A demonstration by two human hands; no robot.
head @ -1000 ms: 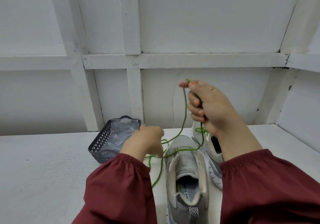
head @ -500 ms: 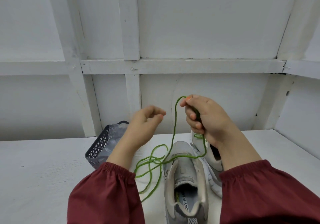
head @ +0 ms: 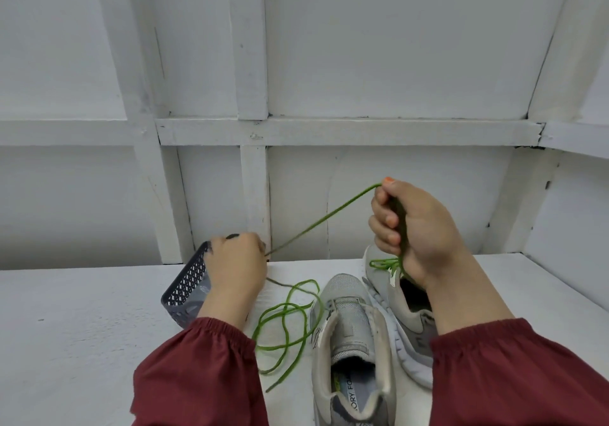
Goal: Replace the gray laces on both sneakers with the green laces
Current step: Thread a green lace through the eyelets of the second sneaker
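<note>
Overhead, both hands (head: 418,228) stretch green lace (head: 324,218) taut; table (head: 66,326) beneath.

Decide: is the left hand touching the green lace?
Touching. The head view shows the green lace running taut from inside the left hand up to the right hand.

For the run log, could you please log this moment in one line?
left hand holds green lace | right hand grips it | lace taut between hands | slack on table
</note>
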